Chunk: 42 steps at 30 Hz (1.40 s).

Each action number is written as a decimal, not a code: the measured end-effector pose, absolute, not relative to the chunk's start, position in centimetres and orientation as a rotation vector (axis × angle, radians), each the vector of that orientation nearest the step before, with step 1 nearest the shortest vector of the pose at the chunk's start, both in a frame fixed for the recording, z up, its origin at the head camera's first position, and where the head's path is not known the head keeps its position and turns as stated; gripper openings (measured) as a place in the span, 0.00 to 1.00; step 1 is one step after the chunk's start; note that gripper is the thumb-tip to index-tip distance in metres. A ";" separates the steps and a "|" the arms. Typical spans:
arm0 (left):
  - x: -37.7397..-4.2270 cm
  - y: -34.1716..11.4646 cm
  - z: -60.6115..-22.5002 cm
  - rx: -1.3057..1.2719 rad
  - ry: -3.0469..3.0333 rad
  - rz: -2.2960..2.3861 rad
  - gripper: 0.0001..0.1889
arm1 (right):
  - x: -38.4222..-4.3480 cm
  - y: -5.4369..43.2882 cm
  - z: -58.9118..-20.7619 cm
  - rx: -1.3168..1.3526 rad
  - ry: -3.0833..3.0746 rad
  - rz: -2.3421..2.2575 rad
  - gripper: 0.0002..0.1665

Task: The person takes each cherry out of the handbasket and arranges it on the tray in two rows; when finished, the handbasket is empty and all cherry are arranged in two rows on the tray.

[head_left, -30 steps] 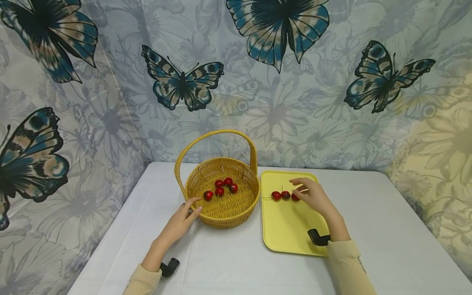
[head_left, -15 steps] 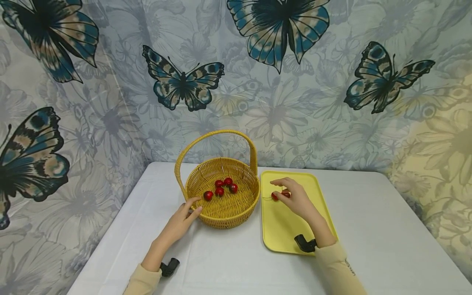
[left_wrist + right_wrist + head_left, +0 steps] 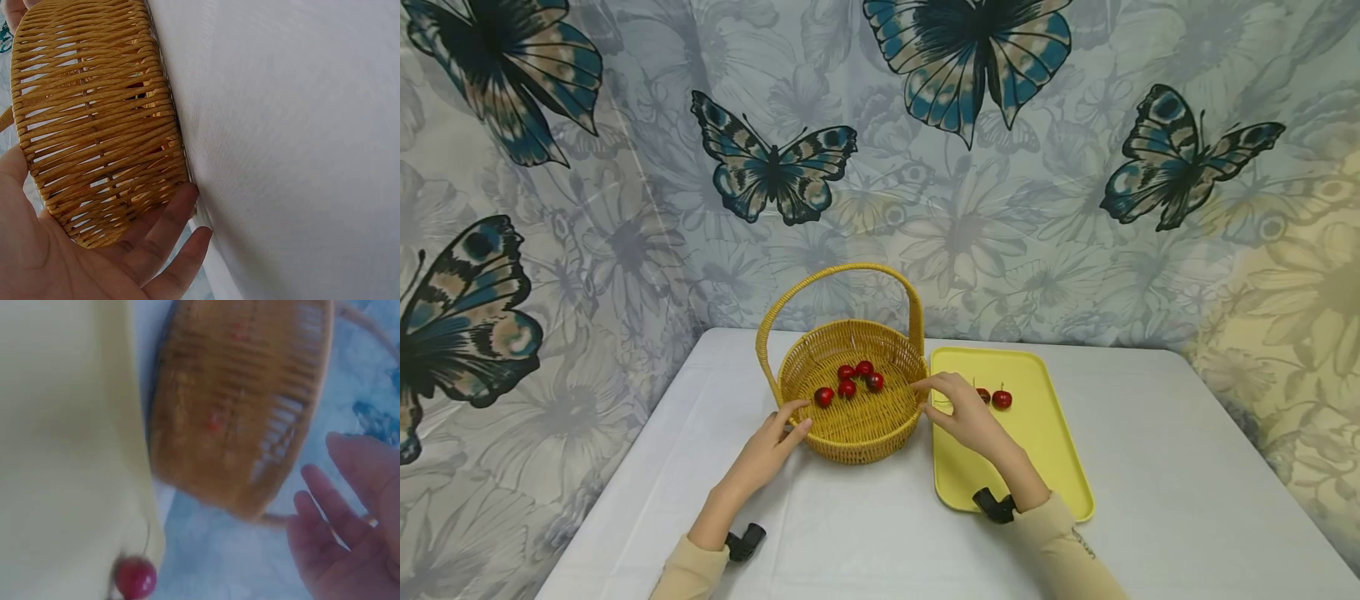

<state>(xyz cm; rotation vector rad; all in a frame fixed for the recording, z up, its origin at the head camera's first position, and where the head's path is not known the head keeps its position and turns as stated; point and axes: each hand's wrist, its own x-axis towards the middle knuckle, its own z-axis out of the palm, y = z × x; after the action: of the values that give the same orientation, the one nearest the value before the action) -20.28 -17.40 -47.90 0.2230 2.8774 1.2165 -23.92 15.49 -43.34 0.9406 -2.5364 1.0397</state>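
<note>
Red cherries with thin stems [image 3: 847,389] lie in a yellow woven basket [image 3: 865,450]. My left hand [image 3: 766,450] rests against the basket's front left side; in the left wrist view its extended fingers [image 3: 169,244] lie along the weave. My right hand [image 3: 970,417] is at the right rim, over the left edge of a yellow tray [image 3: 1000,467]. Its fingers are spread beside the weave, with nothing between them in the right wrist view. Two cherries [image 3: 1002,399] show on the tray. A third stem shows by the right hand, which covers its fruit.
The basket's tall arched handle [image 3: 850,267] rises above it. A white cloth [image 3: 1180,467] covers the table. Behind stands a butterfly-printed backdrop [image 3: 962,225]. Black wrist cameras [image 3: 992,505] sit on both wrists.
My right hand has moved left across the tray, from the rightmost cherry to the basket's right rim. The rightmost cherry shows again. The left hand and basket have stayed put.
</note>
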 end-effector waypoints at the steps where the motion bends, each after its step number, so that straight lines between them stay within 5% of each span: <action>1: -20.3 -17.4 -47.8 0.221 2.877 1.219 0.27 | -23.8 15.1 -43.3 0.947 -2.541 1.051 0.17; 42: -20.3 -17.3 -47.6 0.190 2.820 1.243 0.29 | -27.0 2.5 -43.5 0.981 -2.895 1.171 0.22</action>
<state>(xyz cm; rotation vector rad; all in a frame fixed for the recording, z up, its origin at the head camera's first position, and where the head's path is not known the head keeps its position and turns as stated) -20.26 -17.25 -47.63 0.1898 2.8204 1.2427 -27.03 2.49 -43.51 0.9808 -2.8949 1.1711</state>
